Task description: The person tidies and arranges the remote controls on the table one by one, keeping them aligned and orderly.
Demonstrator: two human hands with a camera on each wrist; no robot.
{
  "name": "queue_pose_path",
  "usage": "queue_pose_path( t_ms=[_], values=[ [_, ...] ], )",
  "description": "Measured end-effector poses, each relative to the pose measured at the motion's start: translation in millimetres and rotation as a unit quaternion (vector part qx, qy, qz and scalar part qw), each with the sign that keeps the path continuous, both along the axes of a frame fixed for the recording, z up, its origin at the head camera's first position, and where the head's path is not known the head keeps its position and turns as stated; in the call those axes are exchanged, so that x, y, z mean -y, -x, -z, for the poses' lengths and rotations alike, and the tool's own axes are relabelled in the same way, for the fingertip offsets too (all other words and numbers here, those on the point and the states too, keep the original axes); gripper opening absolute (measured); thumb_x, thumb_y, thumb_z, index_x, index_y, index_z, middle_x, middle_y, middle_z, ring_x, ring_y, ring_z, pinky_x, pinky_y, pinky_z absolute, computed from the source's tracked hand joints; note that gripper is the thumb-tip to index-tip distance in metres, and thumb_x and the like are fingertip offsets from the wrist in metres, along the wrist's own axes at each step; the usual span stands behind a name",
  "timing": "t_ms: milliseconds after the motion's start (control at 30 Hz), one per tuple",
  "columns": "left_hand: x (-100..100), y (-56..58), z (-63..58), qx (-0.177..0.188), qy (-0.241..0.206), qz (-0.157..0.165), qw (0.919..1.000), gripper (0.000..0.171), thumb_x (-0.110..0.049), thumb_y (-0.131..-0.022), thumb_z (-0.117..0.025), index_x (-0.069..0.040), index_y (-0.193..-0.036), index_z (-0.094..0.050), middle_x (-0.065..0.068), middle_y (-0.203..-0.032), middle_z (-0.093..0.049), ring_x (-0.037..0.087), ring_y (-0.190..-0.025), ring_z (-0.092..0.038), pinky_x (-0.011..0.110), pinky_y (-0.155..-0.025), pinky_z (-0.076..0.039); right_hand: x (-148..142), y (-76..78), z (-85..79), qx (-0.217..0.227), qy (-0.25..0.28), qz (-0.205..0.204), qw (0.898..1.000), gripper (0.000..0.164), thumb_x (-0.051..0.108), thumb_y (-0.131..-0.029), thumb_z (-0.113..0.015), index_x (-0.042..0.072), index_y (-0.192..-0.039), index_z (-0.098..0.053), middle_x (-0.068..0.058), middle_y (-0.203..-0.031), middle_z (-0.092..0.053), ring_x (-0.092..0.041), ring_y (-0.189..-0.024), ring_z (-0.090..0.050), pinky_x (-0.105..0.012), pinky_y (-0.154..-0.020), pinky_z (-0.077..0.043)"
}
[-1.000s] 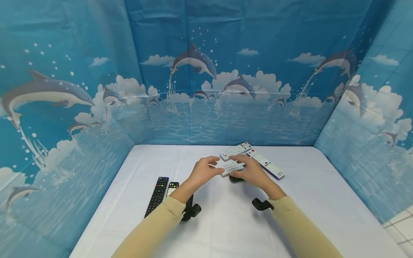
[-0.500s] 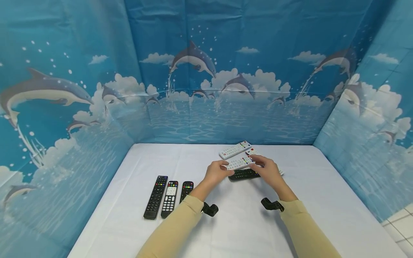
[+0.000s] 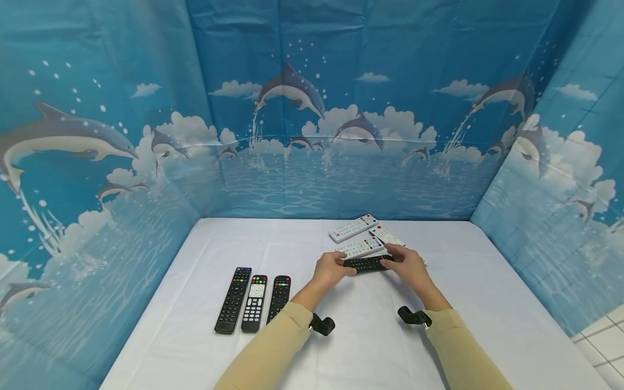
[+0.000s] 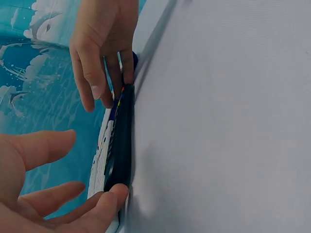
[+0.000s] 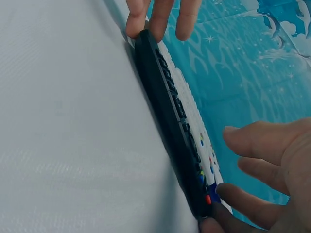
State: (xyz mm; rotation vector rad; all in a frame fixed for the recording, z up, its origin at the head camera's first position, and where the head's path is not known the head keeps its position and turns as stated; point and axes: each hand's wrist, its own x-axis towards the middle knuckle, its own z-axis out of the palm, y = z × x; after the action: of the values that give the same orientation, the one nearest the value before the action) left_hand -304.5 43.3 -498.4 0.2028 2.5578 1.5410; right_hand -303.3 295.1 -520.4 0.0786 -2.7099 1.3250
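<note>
A black remote control [image 3: 365, 265] lies crosswise between my two hands near the back of the white table. My left hand [image 3: 329, 271] pinches its left end, with thumb and a finger on either side of the tip in the right wrist view. At the other end, beside the coloured buttons, the fingers of my right hand [image 3: 408, 266] pinch it. Right behind it lies a white remote control [image 3: 361, 248], which neither hand holds. In the left wrist view, the black remote [image 4: 124, 141] shows edge-on, close to the tablecloth.
Two more white remotes lie farther back, one at an angle [image 3: 353, 227] and one partly behind my right hand [image 3: 387, 236]. At left stand in a row a long black remote [image 3: 234, 300], a black-and-white remote [image 3: 254, 303] and a shorter black remote [image 3: 280, 292]. A dolphin-print curtain [image 3: 312, 184] encloses the table.
Half a second ago both hands held the white remote; now it lies behind the black one. My hands have come slightly nearer and grip the black remote's ends.
</note>
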Motion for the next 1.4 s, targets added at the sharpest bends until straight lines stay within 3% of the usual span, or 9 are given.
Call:
queue_pose_path(
  t_ms=[167, 333, 600, 833, 1067, 1400],
  values=[
    [-2, -2.2, 5.7, 0.010, 0.000, -0.026, 0.9996, 0.048, -0.016, -0.081, -0.084, 0.001, -0.123, -0.070, 0.009, -0.107, -0.070, 0.018, -0.092, -0.065, 0.033, -0.079, -0.056, -1, -1.3, 4.0, 0.011, 0.007, 0.005, 1.000, 0.062, 0.021, -0.091, -0.076, 0.005, -0.146, -0.053, -0.026, -0.139, -0.056, -0.042, -0.124, -0.056, -0.054, -0.098, -0.049],
    [-3, -1.5, 11.0, 0.007, -0.012, -0.029, 0.9995, 0.047, -0.009, -0.079, -0.084, 0.006, -0.120, -0.070, 0.006, -0.093, -0.070, 0.012, -0.077, -0.063, 0.028, -0.070, -0.055, -1, -2.3, 5.5, 0.013, 0.004, 0.021, 1.000, 0.062, 0.019, -0.089, -0.077, 0.005, -0.145, -0.054, -0.025, -0.137, -0.058, -0.041, -0.123, -0.057, -0.054, -0.098, -0.049],
    [-3, 3.5, 20.7, -0.014, -0.001, -0.056, 0.9983, 0.045, 0.000, -0.071, -0.088, 0.002, -0.114, -0.074, 0.003, -0.089, -0.072, 0.009, -0.077, -0.062, 0.024, -0.067, -0.054, -1, -0.9, 10.8, 0.003, 0.044, 0.039, 0.998, 0.058, 0.008, -0.087, -0.077, 0.003, -0.141, -0.057, -0.023, -0.130, -0.063, -0.037, -0.116, -0.062, -0.043, -0.091, -0.055],
    [0, 2.4, 20.8, -0.029, 0.002, -0.041, 0.9987, 0.045, 0.001, -0.068, -0.090, 0.002, -0.111, -0.075, 0.001, -0.081, -0.069, 0.010, -0.071, -0.058, 0.025, -0.063, -0.050, -4, -1.3, 15.0, 0.021, 0.088, 0.046, 0.995, 0.053, 0.001, -0.084, -0.079, 0.000, -0.135, -0.063, -0.019, -0.129, -0.065, -0.033, -0.114, -0.064, -0.021, -0.084, -0.053],
    [6, 4.4, 19.8, -0.059, 0.027, -0.031, 0.9975, 0.041, -0.003, -0.067, -0.091, 0.000, -0.106, -0.077, -0.002, -0.075, -0.063, 0.011, -0.071, -0.055, 0.025, -0.062, -0.047, -3, -2.1, 10.1, 0.038, 0.067, 0.024, 0.997, 0.054, 0.004, -0.082, -0.082, 0.003, -0.133, -0.065, -0.016, -0.129, -0.066, -0.030, -0.113, -0.062, -0.032, -0.086, -0.053],
    [16, -2.2, 8.9, -0.047, 0.023, -0.006, 0.9986, 0.041, -0.005, -0.071, -0.090, 0.000, -0.109, -0.076, -0.002, -0.079, -0.066, 0.011, -0.076, -0.059, 0.025, -0.066, -0.050, -4, -3.7, 8.1, 0.045, 0.103, -0.004, 0.994, 0.058, 0.007, -0.082, -0.083, 0.007, -0.137, -0.063, -0.015, -0.135, -0.061, -0.028, -0.113, -0.060, -0.025, -0.083, -0.052]
  ],
)
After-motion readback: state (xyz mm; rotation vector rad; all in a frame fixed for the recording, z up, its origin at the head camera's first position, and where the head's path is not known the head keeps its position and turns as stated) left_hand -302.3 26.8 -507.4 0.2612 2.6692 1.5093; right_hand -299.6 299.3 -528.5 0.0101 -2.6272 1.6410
